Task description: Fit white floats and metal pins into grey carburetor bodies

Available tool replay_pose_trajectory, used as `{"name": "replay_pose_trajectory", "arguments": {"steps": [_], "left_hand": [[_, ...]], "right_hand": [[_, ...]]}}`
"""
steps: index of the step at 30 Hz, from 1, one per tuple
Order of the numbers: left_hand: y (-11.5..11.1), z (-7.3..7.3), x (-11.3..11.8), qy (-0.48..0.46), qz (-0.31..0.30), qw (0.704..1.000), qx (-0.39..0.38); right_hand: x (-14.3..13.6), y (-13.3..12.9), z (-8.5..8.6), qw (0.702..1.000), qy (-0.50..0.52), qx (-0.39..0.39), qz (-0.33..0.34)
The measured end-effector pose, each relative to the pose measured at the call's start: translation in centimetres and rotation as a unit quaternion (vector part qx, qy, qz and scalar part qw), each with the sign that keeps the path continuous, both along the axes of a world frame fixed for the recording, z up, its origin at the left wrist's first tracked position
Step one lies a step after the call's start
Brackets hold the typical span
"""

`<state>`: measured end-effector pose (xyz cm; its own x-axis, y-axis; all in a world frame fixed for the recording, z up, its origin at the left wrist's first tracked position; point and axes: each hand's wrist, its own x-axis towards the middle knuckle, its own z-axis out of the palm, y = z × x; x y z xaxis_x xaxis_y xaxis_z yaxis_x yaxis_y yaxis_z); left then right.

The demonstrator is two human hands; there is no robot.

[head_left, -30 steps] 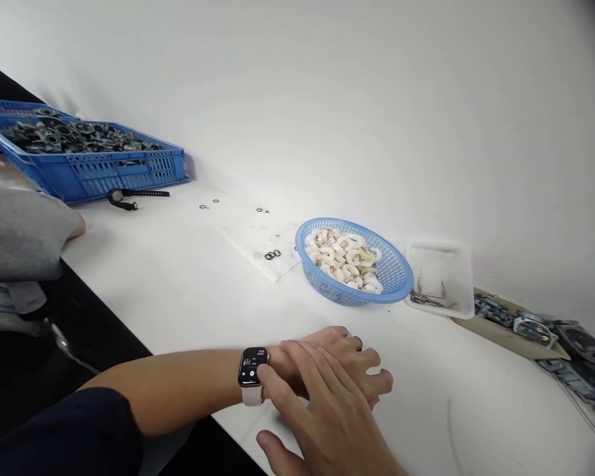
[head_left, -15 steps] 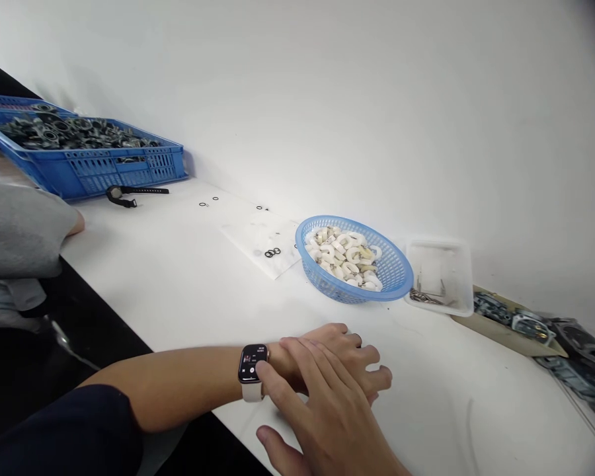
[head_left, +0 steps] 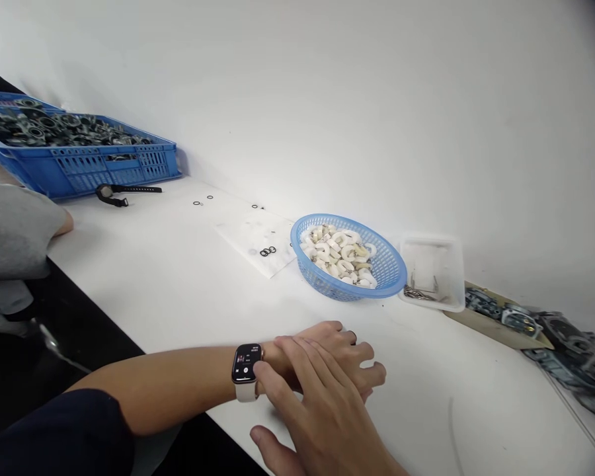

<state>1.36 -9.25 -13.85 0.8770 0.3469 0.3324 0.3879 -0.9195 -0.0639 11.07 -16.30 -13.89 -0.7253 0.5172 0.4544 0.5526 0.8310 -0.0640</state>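
Observation:
A smartwatch (head_left: 246, 364) with a lit screen and a pale strap is worn on my left wrist. My left hand (head_left: 344, 354) rests palm down over the white table, its fingers loosely bent and apart, with nothing seen in it. Across its back lies my right hand (head_left: 317, 403), fingers stretched out and thumb apart. The right index fingertip touches the lower right edge of the watch. Beyond the hands, a blue round basket (head_left: 327, 289) holds many white ring-shaped parts (head_left: 346, 252).
Black rings (head_left: 268, 251) lie on a white sheet (head_left: 248, 244). A blue crate (head_left: 94, 168) of metal parts, a black wristwatch (head_left: 129, 190) and another person's grey sleeve (head_left: 14, 228) are left. A clear tray (head_left: 449, 264), a box (head_left: 496, 328) and metal castings (head_left: 575, 350) stand right.
The whole view has shifted slightly, so the basket, crate and tray appear a little further left. Both hands keep the same pose, with the right fingertip still at the watch.

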Motion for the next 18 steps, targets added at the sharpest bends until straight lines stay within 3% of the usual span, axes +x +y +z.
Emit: {"name": "replay_pose_trajectory", "arguments": {"steps": [10, 18], "left_hand": [[-0.21, 0.93, -0.06, -0.004, -0.004, 1.0, -0.005], [-0.14, 0.26, -0.11, -0.009, -0.009, 1.0, -0.001]], "right_hand": [[-0.08, -0.23, 0.4, 1.0, 0.007, -0.019, -0.001], [0.01, -0.31, 0.47, 1.0, -0.004, -0.025, 0.004]]}}
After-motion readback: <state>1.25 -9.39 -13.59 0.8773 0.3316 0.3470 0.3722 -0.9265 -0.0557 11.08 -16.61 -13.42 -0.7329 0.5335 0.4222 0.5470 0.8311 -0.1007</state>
